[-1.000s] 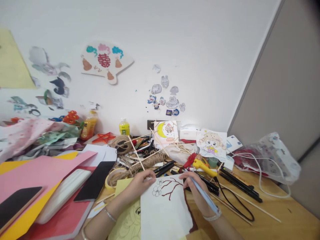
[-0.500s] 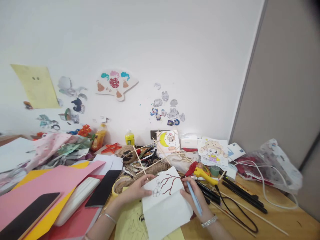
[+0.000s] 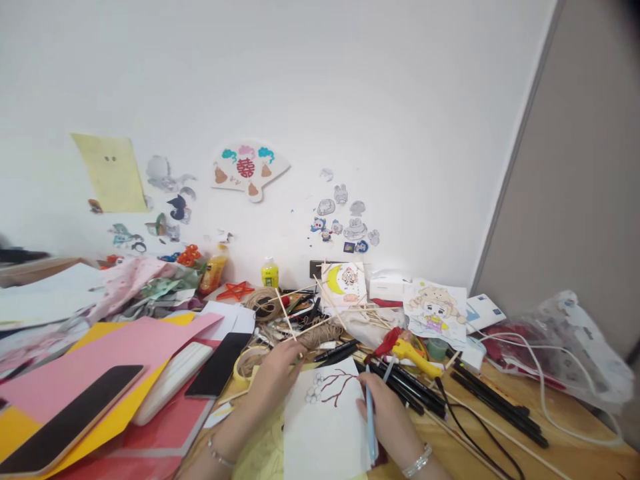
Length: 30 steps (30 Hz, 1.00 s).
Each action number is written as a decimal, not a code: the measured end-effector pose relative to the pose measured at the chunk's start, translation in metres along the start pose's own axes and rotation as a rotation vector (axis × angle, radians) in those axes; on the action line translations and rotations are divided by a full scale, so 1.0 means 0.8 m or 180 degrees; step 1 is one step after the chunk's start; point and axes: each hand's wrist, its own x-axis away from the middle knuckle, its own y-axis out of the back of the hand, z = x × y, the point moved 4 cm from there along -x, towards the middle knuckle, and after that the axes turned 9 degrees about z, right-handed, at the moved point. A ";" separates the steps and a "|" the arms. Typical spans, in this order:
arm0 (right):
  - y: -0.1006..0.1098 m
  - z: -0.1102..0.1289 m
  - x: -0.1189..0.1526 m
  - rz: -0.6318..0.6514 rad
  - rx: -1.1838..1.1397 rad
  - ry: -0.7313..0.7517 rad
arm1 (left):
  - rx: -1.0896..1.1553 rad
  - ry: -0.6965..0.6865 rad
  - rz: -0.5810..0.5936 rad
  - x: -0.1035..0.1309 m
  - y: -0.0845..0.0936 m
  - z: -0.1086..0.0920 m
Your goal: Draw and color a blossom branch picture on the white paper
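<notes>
A white sheet of paper (image 3: 325, 433) lies in front of me, with dark red branches and outlined blossoms drawn on its upper part. My right hand (image 3: 390, 417) is at the sheet's right edge, closed on a light blue pen (image 3: 371, 417) that runs lengthwise along the paper. My left hand (image 3: 277, 373) is at the upper left corner of the sheet, its fingers reaching forward and partly hidden; I see nothing held in them. Under the white sheet is yellow paper (image 3: 260, 433) with line drawings. Black pens (image 3: 336, 352) lie just beyond the sheet's top edge.
A tape roll (image 3: 243, 373), a black phone (image 3: 220, 365) and coloured paper (image 3: 125, 333) are on the left. Twine (image 3: 320, 335), wooden sticks and a yellow-handled tool (image 3: 417, 359) crowd the back. More black markers (image 3: 500, 407) and a cable (image 3: 545, 400) lie at right.
The sheet, tilted up between both hands before, now lies flatter. My left hand has left its grip on the sheet's edge and moved forward. The blue pen has swung more upright in view.
</notes>
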 end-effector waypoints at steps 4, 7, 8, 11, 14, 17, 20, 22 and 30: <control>0.006 0.002 0.002 0.0030 0.0325 -0.0012 | -0.0797 -0.0570 0.1265 0.049 -0.045 -0.057; 0.013 0.004 0.004 -0.0051 0.0093 0.0144 | -0.1271 -0.0783 0.2134 0.082 -0.083 -0.086; 0.016 0.006 0.004 -0.0059 -0.0044 0.0228 | -0.1377 -0.0731 0.2238 0.087 -0.091 -0.091; 0.019 0.005 0.005 0.0129 -0.0513 0.0359 | -0.1421 -0.0664 0.2137 0.091 -0.106 -0.103; 0.012 -0.008 0.002 0.0504 -0.0992 0.0109 | -0.1371 -0.0777 0.1916 0.088 -0.118 -0.111; -0.007 -0.025 -0.002 0.0931 -0.1495 -0.0270 | -0.1515 -0.0991 0.1740 0.088 -0.135 -0.113; -0.021 -0.034 -0.007 0.1035 -0.1473 -0.0244 | -0.1679 -0.1243 0.1400 0.089 -0.156 -0.110; -0.021 -0.034 -0.009 0.0911 -0.1097 -0.0083 | -0.1740 -0.1389 0.1011 0.090 -0.168 -0.108; -0.015 -0.015 -0.010 0.1000 -0.0077 0.0602 | -0.1789 -0.1485 -0.0371 0.101 -0.172 -0.112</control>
